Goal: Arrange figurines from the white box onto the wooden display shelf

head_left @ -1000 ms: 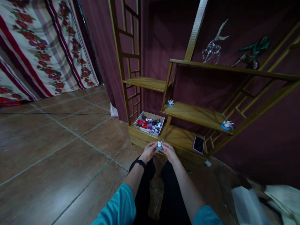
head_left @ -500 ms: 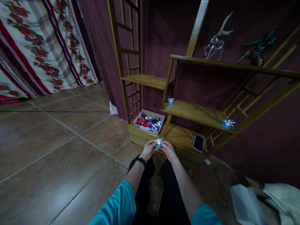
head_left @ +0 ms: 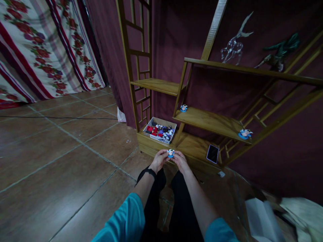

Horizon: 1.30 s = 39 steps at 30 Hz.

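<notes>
Between my two hands I hold a small figurine (head_left: 171, 153) with a blue base and a pale, white-and-dark body. My left hand (head_left: 159, 160) pinches its left side, and my right hand (head_left: 180, 160) pinches the right side. Just beyond them, a shallow cardboard box (head_left: 160, 140) full of small red, black, white and purple figures rests on the lowest shelf (head_left: 190, 144). Two similar blue-based figurines stand on the middle shelf (head_left: 209, 121): one figurine (head_left: 183, 108) at its left end, another figurine (head_left: 245, 133) at its right front corner.
A tablet or phone (head_left: 212, 154) lies on the lowest shelf at right. On the upper shelf (head_left: 242, 68) stand a clear deer ornament (head_left: 232, 50) and a dark green sculpture (head_left: 280, 50). A white box-like thing (head_left: 262, 218) is on the floor at right. A thin cable (head_left: 63, 118) crosses the floor tiles.
Both hands keep hold of the figurine at nearly the same spot. The whole view has shifted very slightly; nothing on the shelves has moved.
</notes>
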Motion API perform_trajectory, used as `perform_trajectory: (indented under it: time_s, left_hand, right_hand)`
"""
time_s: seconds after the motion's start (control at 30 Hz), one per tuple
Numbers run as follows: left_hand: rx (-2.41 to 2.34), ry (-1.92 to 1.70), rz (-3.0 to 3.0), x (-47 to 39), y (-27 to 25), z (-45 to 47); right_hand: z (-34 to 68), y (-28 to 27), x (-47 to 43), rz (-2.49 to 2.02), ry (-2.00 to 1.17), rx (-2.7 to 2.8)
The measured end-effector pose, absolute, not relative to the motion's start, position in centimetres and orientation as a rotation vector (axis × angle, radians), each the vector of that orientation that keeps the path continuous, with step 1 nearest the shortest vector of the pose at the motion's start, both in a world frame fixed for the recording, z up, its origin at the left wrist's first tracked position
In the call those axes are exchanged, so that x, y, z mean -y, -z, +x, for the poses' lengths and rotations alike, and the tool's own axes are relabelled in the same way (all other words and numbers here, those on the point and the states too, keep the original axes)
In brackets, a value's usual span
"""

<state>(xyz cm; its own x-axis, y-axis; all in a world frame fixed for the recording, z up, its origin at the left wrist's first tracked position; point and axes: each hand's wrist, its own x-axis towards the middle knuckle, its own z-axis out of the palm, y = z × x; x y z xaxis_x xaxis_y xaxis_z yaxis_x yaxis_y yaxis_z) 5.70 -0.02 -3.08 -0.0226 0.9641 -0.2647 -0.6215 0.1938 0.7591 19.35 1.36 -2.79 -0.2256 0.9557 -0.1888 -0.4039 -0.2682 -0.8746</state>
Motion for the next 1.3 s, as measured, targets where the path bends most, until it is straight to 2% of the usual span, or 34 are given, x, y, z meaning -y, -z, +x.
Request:
perform_trajectory:
  time_s: [0.53,0.9,1.3]
  left_hand:
    - [-0.714,-1.351,0.483,0.5,2.7,5.1]
    - [-0.788,-1.288,0.41,0.9,2.0,5.5]
    - [-0.757,-1.348,0.495,1.0,2.4,5.7]
  right_hand:
    - [19.0,2.3,-1.0,-0.79,-1.674,0.886]
    - [19.3,2.6,-1.0,-0.938,-1.7,0.877]
    - [19.3,2.5,-1.1,-0.877,-1.701,0.885]
